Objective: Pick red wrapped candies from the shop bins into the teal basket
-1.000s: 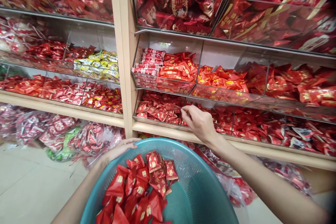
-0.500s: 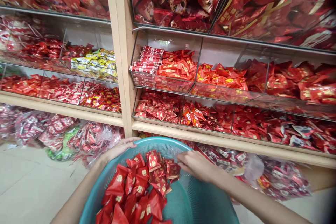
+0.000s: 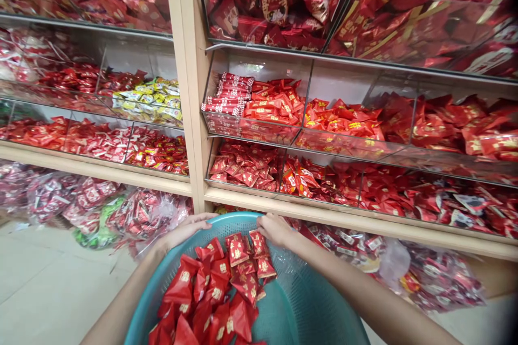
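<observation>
A teal plastic basket (image 3: 324,296) with perforated sides is in front of me, up against the shelf's lower board. My left hand (image 3: 188,230) lies along its far left rim, fingers stretched over the edge and holding it. At the far rim, my right hand (image 3: 276,229) has its fingers curled over the edge, just above small red-and-gold candy packets (image 3: 265,267). Larger red packets with gold print (image 3: 210,291) are heaped in the basket's left half. The hidden undersides of both hands cannot be seen.
Shelves with clear-fronted bins hold red wrapped sweets (image 3: 275,102). Yellow-and-white packets (image 3: 149,99) sit in one bin to the left. A wooden upright (image 3: 184,75) divides the shelves. Plastic bags of sweets (image 3: 141,213) lie on the tiled floor (image 3: 48,280) beneath.
My right hand has moved up and left from above the packets to the basket's far rim. More of the small red-and-gold packets now show. My left hand stays on the rim.
</observation>
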A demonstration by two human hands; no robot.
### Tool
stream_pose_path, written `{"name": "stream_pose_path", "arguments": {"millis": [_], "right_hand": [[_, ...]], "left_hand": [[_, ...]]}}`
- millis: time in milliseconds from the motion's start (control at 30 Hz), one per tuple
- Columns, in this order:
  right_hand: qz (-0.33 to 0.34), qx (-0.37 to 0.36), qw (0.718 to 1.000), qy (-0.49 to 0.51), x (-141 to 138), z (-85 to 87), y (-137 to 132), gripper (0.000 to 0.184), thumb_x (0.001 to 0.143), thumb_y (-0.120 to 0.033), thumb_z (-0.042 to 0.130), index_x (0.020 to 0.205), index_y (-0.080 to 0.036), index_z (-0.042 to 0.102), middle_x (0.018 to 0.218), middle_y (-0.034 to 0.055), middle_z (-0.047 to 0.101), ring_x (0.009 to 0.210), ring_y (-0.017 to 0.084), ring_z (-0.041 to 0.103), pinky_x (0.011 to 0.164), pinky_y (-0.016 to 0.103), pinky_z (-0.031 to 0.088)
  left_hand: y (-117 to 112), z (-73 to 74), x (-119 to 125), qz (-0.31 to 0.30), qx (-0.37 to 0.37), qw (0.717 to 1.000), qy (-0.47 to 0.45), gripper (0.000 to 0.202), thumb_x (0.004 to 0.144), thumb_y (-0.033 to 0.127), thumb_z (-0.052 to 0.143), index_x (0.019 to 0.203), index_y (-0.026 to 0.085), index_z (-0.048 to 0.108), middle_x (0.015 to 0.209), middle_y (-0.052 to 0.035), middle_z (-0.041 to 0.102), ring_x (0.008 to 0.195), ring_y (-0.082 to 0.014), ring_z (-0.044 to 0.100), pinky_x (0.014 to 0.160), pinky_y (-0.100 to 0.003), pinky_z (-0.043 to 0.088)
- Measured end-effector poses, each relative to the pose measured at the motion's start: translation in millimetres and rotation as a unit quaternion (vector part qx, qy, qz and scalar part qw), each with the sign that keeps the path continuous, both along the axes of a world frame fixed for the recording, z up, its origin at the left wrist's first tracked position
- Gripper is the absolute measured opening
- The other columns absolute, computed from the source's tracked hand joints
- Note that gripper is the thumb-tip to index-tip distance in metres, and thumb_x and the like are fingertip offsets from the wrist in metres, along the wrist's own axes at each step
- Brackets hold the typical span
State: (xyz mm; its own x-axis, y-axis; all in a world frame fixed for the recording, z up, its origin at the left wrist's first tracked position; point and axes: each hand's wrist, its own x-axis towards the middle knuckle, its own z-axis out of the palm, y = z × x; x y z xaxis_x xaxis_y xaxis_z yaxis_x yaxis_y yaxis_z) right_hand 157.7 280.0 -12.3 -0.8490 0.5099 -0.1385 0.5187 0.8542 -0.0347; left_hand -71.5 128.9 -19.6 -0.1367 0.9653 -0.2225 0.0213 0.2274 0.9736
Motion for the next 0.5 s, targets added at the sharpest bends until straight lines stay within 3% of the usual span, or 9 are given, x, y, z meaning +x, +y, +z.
{"name": "stream_pose_path", "arguments": {"millis": [100, 200, 367, 500], "right_hand": [[-0.012, 0.014, 1.0, 0.011, -1, -0.2, -6, 0.024, 0.088, -0.026, 0.038, 0.091, -0.017, 0.061, 0.09, 0.0098, 0.064, 0.082, 0.02, 0.061, 0.065, 0.025, 0.037], [-0.007, 0.03, 0.997, 0.07, -1, 11.4, -10, 0.03, 0.091, -0.033, 0.033, 0.09, -0.017, 0.058, 0.086, 0.008, 0.064, 0.081, 0.018, 0.061, 0.065, 0.024, 0.037], [0.041, 0.098, 0.967, 0.233, -13, 55.5, -13, 0.033, 0.093, -0.035, 0.027, 0.097, -0.02, 0.056, 0.091, 0.0052, 0.06, 0.077, 0.014, 0.058, 0.067, 0.023, 0.038], [0.073, 0.163, 0.934, 0.31, -47, 92.2, -1, 0.033, 0.092, -0.034, 0.031, 0.108, -0.018, 0.054, 0.105, 0.0089, 0.055, 0.092, 0.017, 0.052, 0.08, 0.028, 0.038]], "left_hand": [[0, -0.4, 0, 0.008, -0.002, 1.0, 0.003, 0.046, 0.065, 0.033, 0.062, 0.111, 0.024, 0.061, 0.108, -0.0025, 0.067, 0.098, -0.0285, 0.059, 0.089, -0.037, 0.043], [1, -0.4, 0, 0.003, -0.004, 1.0, -0.001, 0.046, 0.067, 0.033, 0.061, 0.112, 0.025, 0.061, 0.107, -0.0025, 0.067, 0.098, -0.0276, 0.059, 0.088, -0.036, 0.043], [3, 1.2, 2, 0.0, -0.001, 1.0, -0.003, 0.045, 0.066, 0.031, 0.061, 0.11, 0.024, 0.061, 0.106, -0.0021, 0.067, 0.098, -0.0273, 0.058, 0.088, -0.035, 0.042], [4, 0.7, 4, 0.006, -0.002, 1.0, -0.015, 0.045, 0.065, 0.029, 0.062, 0.109, 0.021, 0.062, 0.103, -0.0029, 0.068, 0.094, -0.0267, 0.059, 0.084, -0.034, 0.043]]}}
